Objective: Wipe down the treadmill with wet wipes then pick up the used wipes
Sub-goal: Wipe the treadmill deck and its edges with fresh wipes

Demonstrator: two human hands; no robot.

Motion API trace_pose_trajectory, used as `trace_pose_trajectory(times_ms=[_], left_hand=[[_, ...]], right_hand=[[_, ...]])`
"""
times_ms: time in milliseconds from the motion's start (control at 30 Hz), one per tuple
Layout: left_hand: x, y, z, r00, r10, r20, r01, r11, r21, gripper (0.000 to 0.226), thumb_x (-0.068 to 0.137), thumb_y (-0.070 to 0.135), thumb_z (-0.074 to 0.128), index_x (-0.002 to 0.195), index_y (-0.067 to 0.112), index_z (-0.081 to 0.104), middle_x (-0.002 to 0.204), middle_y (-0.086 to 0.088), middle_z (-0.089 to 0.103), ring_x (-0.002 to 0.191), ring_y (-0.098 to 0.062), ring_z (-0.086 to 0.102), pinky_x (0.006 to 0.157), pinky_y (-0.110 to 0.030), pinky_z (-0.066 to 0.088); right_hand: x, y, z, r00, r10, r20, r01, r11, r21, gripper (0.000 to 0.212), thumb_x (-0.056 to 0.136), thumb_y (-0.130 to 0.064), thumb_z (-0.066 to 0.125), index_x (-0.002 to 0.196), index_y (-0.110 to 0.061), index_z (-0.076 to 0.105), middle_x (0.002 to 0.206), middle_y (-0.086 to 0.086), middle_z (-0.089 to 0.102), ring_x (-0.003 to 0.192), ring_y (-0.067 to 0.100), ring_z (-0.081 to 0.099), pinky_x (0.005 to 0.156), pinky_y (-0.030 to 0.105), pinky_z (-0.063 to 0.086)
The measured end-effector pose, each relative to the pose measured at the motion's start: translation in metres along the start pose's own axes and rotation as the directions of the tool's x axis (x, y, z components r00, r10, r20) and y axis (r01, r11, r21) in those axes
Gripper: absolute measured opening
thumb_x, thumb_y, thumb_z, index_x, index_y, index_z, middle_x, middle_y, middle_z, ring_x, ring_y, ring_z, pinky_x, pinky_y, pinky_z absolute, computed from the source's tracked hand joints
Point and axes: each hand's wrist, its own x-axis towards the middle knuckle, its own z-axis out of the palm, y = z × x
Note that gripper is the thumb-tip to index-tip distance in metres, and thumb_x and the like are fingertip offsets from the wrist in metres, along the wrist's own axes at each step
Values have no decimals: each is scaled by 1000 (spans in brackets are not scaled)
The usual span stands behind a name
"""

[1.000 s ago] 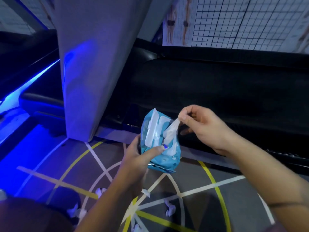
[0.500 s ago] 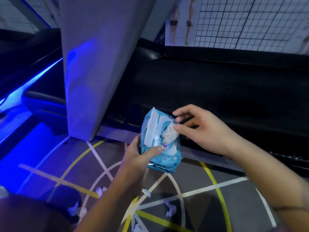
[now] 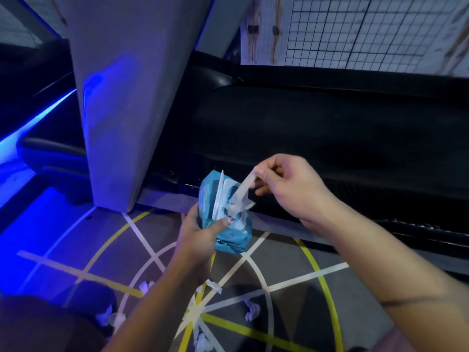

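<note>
Pinched the wipe (image 3: 241, 193) tight in the right hand (image 3: 291, 189), stretched long down-left from that pinch into the pack (image 3: 229, 241), clutched just below by the left hand (image 3: 199, 237).

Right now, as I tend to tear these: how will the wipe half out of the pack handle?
Probably floppy: the wipe stretches as a limp strip between the pack and the right hand. Likely light, since a fingertip pinch holds it. It may drag, as its lower end bunches at the opening.
</note>
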Motion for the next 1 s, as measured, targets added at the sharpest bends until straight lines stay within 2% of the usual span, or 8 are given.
trace_pose_trajectory(times_ms=[267,533,633,700,733,800,867,1000], left_hand=[[5,2,4,1000,6,6,-6,1000,-18,45,90,-4,75,129,16,64,117,-11,77,102,-31,77,88,-53,62],[2,5,12,999,4,32,-1,994,-112,48,91,-1,76,133,19,64,118,-5,78,105,-28,77,93,-52,61],[1,4,9,999,-31,30,36,988,-147,43,94,-4,71,132,14,65,116,-9,78,102,-29,78,86,-48,64],[0,2,7,998,-46,32,50,988,-149,41,95,-6,68,131,12,66,114,-10,79,100,-30,78,78,-42,66],[-1,2,7,998,-47,35,51,988,-144,40,95,-6,68,131,13,66,113,-10,79,99,-29,78,75,-40,65],[-2,4,7,998,-39,46,45,990,-137,40,94,-5,68,129,14,67,112,-9,79,99,-29,78,78,-42,64],[0,7,6,998,-27,57,35,989,-144,41,93,-6,69,129,13,66,113,-11,79,101,-31,78,86,-47,62],[2,11,2,996,-13,85,27,985,-168,50,91,-7,70,137,10,61,121,-15,76,109,-35,75,98,-56,57]], right_hand=[[11,-14,-8,940,-48,-338,146,951,272,14,102,-11,57,93,-5,66,82,3,71,77,14,71,80,39,62],[19,-19,-8,871,-105,-481,298,890,346,13,103,-11,55,102,-1,63,92,3,68,83,9,69,81,34,62],[30,-13,-14,964,57,-261,37,940,340,13,103,-12,54,104,-3,64,98,10,68,91,20,69,78,35,62],[34,-3,-23,958,283,36,-278,955,-100,14,101,-23,60,104,-11,66,105,9,70,102,27,69,84,41,62],[33,3,-24,926,366,91,-314,882,-352,19,98,-33,64,107,-17,66,110,7,70,105,28,67,88,43,60],[29,9,-23,950,307,53,-231,808,-542,42,94,-46,66,127,-21,61,127,2,64,112,22,63,96,37,53],[26,4,-20,994,98,51,-63,886,-459,57,94,-47,65,144,-26,50,141,-5,54,120,13,58,101,29,48],[27,-4,-20,963,-106,246,206,879,-430,41,96,-39,65,136,-32,59,130,-15,62,114,0,59,95,23,51]])
